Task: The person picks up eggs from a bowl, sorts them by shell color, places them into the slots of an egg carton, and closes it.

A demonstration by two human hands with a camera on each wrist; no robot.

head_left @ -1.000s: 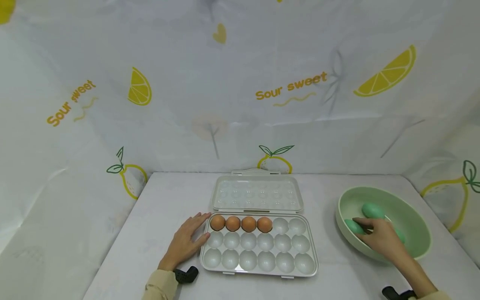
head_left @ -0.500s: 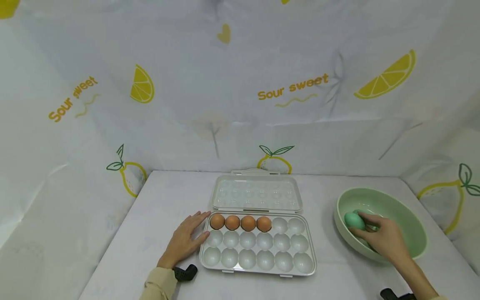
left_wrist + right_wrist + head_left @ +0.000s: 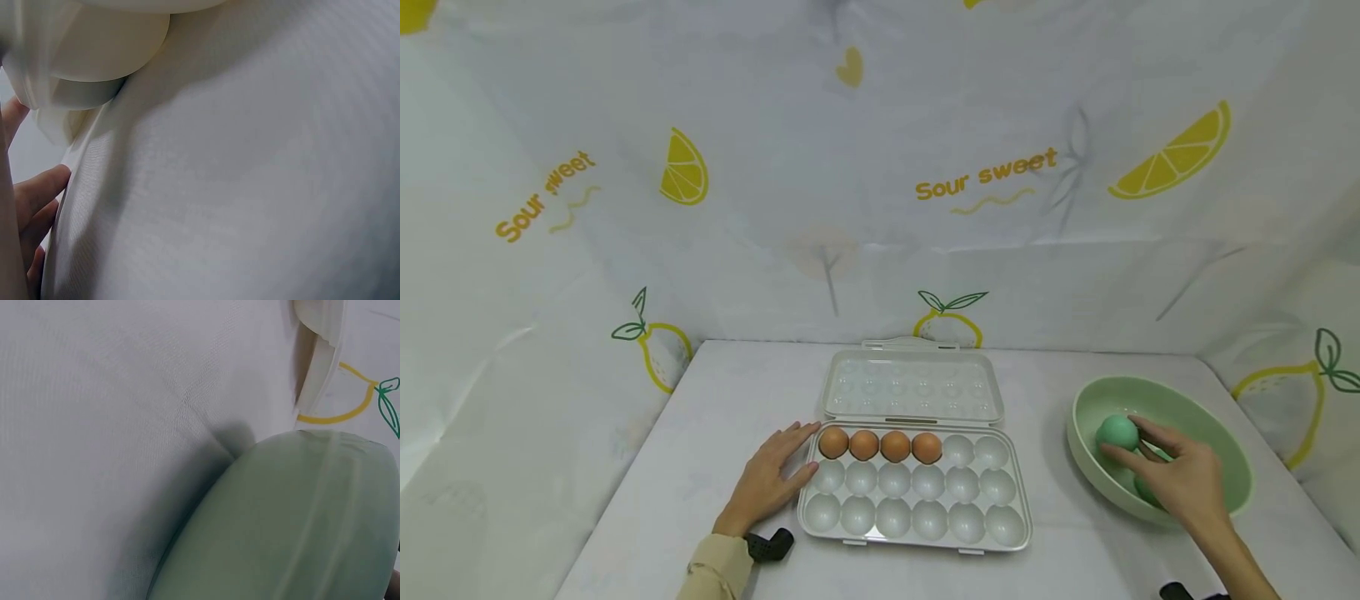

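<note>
My right hand (image 3: 1180,471) pinches a green egg (image 3: 1117,433) between thumb and fingers, over the pale green bowl (image 3: 1217,425). Another green egg (image 3: 1146,490) shows in the bowl, partly hidden under the hand. My left hand (image 3: 767,479) lies with fingers extended at the left edge of a white plastic egg tray (image 3: 917,537). Several brown eggs (image 3: 895,446) fill the left part of its back row; the other cups hold nothing. In the right wrist view the bowl's outer wall (image 3: 281,519) hides nearly all of the hand. The left wrist view shows left fingers (image 3: 44,190) beside the tray.
The tray's clear lid (image 3: 913,392) lies folded back behind it. Everything stands on a white cloth-covered table (image 3: 737,392), with a lemon-printed curtain (image 3: 790,167) behind. Black wrist devices (image 3: 770,546) sit at both wrists. The bowl stands at the table's right side.
My right hand has lifted the green egg from low in the bowl and shifted it slightly right and back. The left hand stays at the tray edge.
</note>
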